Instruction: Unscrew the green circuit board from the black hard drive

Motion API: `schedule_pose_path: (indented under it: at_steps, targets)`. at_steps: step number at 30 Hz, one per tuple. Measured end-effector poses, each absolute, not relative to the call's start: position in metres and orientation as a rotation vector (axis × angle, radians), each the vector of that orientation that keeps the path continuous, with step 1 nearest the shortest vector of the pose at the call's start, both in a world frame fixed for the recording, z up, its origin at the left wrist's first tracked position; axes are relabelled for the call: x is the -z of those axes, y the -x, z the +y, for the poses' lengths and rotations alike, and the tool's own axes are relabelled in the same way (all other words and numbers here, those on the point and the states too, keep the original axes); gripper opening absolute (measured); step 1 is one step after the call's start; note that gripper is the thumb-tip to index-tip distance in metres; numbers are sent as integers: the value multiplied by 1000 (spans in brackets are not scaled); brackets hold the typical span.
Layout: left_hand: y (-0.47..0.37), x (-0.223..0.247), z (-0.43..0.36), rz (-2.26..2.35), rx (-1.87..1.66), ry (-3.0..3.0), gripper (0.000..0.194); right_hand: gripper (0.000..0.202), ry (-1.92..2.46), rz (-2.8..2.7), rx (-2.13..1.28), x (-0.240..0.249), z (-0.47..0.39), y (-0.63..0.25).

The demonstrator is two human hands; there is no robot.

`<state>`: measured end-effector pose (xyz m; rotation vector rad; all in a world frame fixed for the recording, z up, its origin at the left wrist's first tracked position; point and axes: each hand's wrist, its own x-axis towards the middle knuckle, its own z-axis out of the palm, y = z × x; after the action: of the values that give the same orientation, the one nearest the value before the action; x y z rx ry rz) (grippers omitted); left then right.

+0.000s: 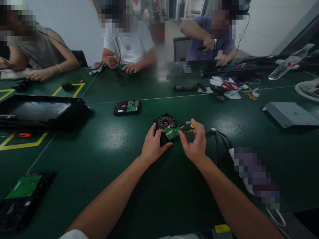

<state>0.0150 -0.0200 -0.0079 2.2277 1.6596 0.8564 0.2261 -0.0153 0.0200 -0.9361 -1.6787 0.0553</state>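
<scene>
A black hard drive [164, 120] with a green circuit board [171, 132] lies on the green table in front of me, board side up. My left hand [155, 142] grips its near left edge, fingers along the side and thumb stretched toward the near corner. At the drive's right side, my right hand [195, 142] is closed around a small, thin tool with a yellow end [192, 126]. The tool's tip is hard to make out beside the board. The right thumb is close to the board's right corner; whether it touches is unclear.
Another hard drive [127, 107] lies farther left, and one more [25, 187] at near left. A black tray-like casing [42, 111] stands at left, a grey metal box [291, 114] at right. A power strip [254, 176] lies right of my forearm. Red scissors [229, 86] lie beyond. Three people work opposite.
</scene>
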Motion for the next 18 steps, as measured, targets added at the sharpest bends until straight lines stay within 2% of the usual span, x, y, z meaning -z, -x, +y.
schedule_pose_path:
  at_steps: [6,12,18]
  targets:
    - [-16,7,-20,1655,-910,-2219,65,78,926,-1692,-91,-19,-15,-226]
    - [-17,3,-20,1645,-936,-2227,58,79,942,-1690,14,-21,-15,-226]
    - [-16,4,-20,1644,-925,-2232,59,79,937,-1709,-23,-21,-15,-227]
